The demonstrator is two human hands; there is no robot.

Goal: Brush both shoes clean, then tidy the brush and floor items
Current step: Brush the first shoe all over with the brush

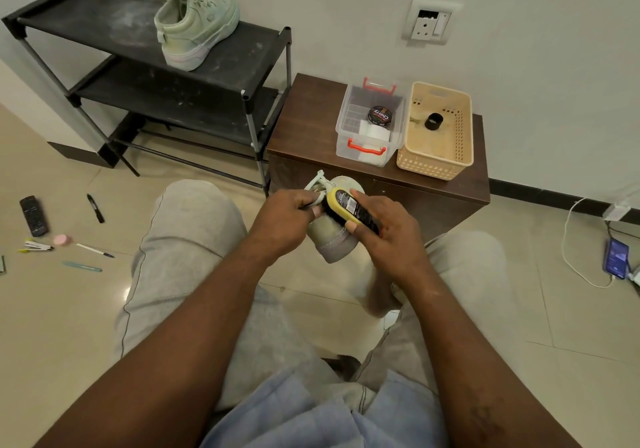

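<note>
— Where's the shoe (329, 240)?
— Held between the knees and largely hidden. The left hand (282, 222) grips its lace end, and the right hand (386, 236) clasps the yellow-backed brush (346, 205) against it.
— Its mate?
— The second shoe (197, 28) stands on the dusty black rack's (86, 8) top shelf, toward the right end.

Shoe on rack (197, 28): pale mint green, off-white sole.
Held shoe (329, 240): dusty grey-green, grey sole.
Brush (349, 205): yellow, black label.
Shoe rack (138, 42): black, dust-speckled.
Cabinet (311, 118): dark brown woodgrain.
Storage box (367, 150): clear, red handles.
Basket (436, 167): beige, perforated lattice.
Polish tin (380, 116): black.
Remote (33, 215): black.
Marker (95, 208): black.
Floor tiles (69, 326): glossy beige.
</note>
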